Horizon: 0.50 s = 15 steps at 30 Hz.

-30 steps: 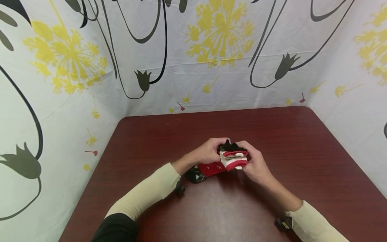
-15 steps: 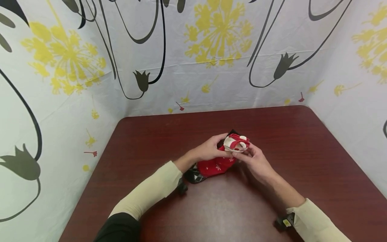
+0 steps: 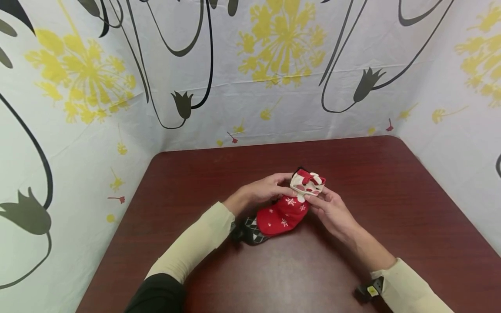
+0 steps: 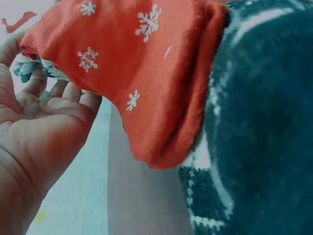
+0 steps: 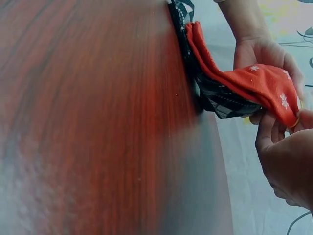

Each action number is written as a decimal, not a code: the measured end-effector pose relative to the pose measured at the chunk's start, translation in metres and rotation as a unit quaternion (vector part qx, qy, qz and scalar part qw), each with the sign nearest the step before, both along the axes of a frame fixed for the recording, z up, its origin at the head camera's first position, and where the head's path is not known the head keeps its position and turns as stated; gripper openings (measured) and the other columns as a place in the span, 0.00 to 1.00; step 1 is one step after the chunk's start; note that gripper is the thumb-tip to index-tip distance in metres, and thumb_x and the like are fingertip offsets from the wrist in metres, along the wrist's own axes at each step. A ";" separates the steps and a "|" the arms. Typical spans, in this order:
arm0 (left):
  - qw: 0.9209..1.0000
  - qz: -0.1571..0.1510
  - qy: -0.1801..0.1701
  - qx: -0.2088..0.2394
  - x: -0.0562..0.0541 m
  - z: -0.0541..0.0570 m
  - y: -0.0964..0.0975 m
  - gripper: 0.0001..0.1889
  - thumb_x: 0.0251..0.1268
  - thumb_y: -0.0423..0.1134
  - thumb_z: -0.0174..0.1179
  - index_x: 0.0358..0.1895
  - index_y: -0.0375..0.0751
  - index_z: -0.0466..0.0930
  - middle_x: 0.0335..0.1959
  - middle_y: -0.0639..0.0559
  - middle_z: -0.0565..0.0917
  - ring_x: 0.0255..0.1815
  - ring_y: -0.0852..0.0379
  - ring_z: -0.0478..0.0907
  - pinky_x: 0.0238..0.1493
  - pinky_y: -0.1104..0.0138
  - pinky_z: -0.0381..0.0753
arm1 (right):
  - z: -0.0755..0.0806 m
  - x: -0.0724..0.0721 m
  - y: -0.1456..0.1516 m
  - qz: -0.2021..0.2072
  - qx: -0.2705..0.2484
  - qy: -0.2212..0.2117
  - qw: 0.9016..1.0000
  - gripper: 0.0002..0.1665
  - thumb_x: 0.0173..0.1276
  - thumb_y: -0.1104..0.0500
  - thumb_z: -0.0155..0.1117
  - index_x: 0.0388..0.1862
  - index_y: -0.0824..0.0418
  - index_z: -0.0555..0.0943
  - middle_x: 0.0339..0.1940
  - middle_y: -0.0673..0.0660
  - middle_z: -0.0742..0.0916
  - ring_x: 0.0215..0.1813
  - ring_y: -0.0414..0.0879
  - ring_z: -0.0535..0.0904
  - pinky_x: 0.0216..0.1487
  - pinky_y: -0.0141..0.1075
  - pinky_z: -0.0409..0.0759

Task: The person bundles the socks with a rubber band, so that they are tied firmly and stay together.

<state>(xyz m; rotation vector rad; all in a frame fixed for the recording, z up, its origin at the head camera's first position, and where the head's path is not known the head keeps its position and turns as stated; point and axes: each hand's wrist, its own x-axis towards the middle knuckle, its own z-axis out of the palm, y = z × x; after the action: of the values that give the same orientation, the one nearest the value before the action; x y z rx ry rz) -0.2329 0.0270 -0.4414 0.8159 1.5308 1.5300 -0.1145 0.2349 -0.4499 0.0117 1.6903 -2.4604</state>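
A red sock (image 3: 282,217) with white snowflakes lies over a black-and-white argyle sock (image 3: 254,232), toes toward the left. At their upper end a white and red cuff with a small face (image 3: 308,184) is folded down over the red fabric. My left hand (image 3: 268,190) grips the cuff end from the left, thumb in front. From the right, my right hand (image 3: 332,211) pinches the cuff's lower edge between thumb and fingers. The left wrist view shows the red sock (image 4: 122,58) close up, beside my left palm (image 4: 44,127). The right wrist view has the argyle sock (image 5: 225,100) underneath.
Under the socks is a dark reddish-brown table (image 3: 297,278). A white cloth (image 3: 250,117) printed with yellow flowers and dark stems hangs around its back and sides. A small black wrist camera (image 3: 368,291) sits at the right sleeve.
The striped cuff has been turned down over the red sock, so its face now shows. More of the snowflake fabric is visible. Both hands still hold the cuff end.
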 end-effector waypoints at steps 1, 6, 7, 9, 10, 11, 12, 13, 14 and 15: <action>1.000 -0.004 0.002 0.000 -0.001 0.000 0.000 0.29 0.73 0.30 0.61 0.76 0.35 0.69 0.60 0.46 0.81 0.55 0.54 0.81 0.58 0.59 0.84 | 0.000 0.000 0.000 -0.001 0.004 0.001 1.000 0.31 0.81 0.65 0.61 0.77 0.68 0.64 0.59 0.50 0.86 0.60 0.40 0.83 0.62 0.34 0.81; 0.999 -0.024 0.032 -0.022 -0.003 0.001 -0.002 0.30 0.72 0.30 0.62 0.75 0.35 0.69 0.61 0.46 0.81 0.58 0.54 0.80 0.62 0.60 0.81 | -0.001 -0.001 0.001 0.000 0.019 0.015 1.000 0.28 0.80 0.68 0.62 0.75 0.65 0.67 0.58 0.49 0.86 0.59 0.40 0.83 0.62 0.33 0.81; 0.998 -0.028 0.041 -0.027 -0.003 0.001 -0.002 0.29 0.72 0.30 0.63 0.75 0.35 0.70 0.60 0.46 0.82 0.58 0.55 0.79 0.62 0.61 0.81 | -0.002 -0.001 0.001 0.001 0.017 0.015 1.000 0.28 0.79 0.68 0.62 0.74 0.64 0.68 0.58 0.49 0.86 0.59 0.40 0.83 0.63 0.33 0.81; 0.997 -0.033 0.065 -0.037 -0.004 0.002 -0.002 0.29 0.71 0.31 0.64 0.74 0.35 0.71 0.59 0.46 0.82 0.57 0.55 0.79 0.62 0.62 0.81 | -0.002 -0.001 0.001 0.009 0.012 0.017 1.000 0.28 0.79 0.69 0.61 0.74 0.61 0.68 0.59 0.48 0.86 0.60 0.39 0.82 0.64 0.32 0.80; 0.996 -0.035 0.075 -0.037 -0.004 0.002 -0.002 0.29 0.71 0.31 0.64 0.74 0.35 0.71 0.60 0.46 0.82 0.57 0.55 0.79 0.62 0.62 0.81 | -0.003 -0.001 0.002 0.014 0.009 0.019 1.000 0.28 0.80 0.69 0.61 0.74 0.60 0.67 0.60 0.48 0.85 0.61 0.39 0.82 0.64 0.32 0.79; 0.995 -0.034 0.086 -0.037 -0.004 0.002 -0.002 0.28 0.71 0.31 0.64 0.74 0.35 0.71 0.59 0.46 0.82 0.57 0.56 0.79 0.62 0.62 0.80 | -0.003 -0.001 0.002 0.020 0.006 0.023 1.000 0.28 0.80 0.69 0.60 0.75 0.60 0.67 0.61 0.48 0.85 0.62 0.39 0.81 0.65 0.31 0.78; 0.994 -0.031 0.095 -0.036 -0.004 0.002 -0.003 0.28 0.71 0.31 0.64 0.73 0.35 0.71 0.59 0.46 0.82 0.57 0.56 0.79 0.62 0.62 0.80 | -0.003 -0.001 0.001 0.023 0.002 0.027 0.999 0.28 0.80 0.69 0.60 0.75 0.60 0.66 0.61 0.48 0.84 0.62 0.39 0.81 0.65 0.31 0.78; 0.994 -0.027 0.104 -0.034 -0.004 0.002 -0.003 0.28 0.71 0.31 0.65 0.73 0.35 0.72 0.59 0.45 0.83 0.57 0.56 0.79 0.61 0.62 0.80 | -0.003 -0.001 0.001 0.027 0.001 0.031 0.999 0.29 0.80 0.69 0.60 0.75 0.60 0.66 0.62 0.49 0.84 0.63 0.40 0.81 0.66 0.32 0.78; 0.993 -0.023 0.113 -0.033 -0.004 0.001 -0.003 0.28 0.71 0.31 0.65 0.73 0.35 0.72 0.58 0.45 0.83 0.57 0.56 0.79 0.61 0.63 0.80 | -0.003 -0.001 0.001 0.031 0.001 0.038 0.999 0.29 0.80 0.69 0.60 0.75 0.59 0.66 0.62 0.49 0.84 0.63 0.39 0.80 0.66 0.32 0.78; 0.992 -0.017 0.119 -0.033 -0.004 0.001 -0.003 0.28 0.71 0.31 0.65 0.72 0.35 0.73 0.58 0.45 0.83 0.56 0.56 0.78 0.61 0.63 0.80 | -0.003 -0.002 0.001 0.035 0.001 0.044 0.998 0.28 0.80 0.70 0.59 0.75 0.59 0.66 0.62 0.48 0.85 0.63 0.39 0.80 0.66 0.32 0.78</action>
<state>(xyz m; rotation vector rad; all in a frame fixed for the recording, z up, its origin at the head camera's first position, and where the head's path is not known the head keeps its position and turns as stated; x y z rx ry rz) -0.2365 0.0236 -0.4406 1.0095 1.7207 1.3874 -0.1163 0.2355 -0.4533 -0.1550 1.6962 -2.4429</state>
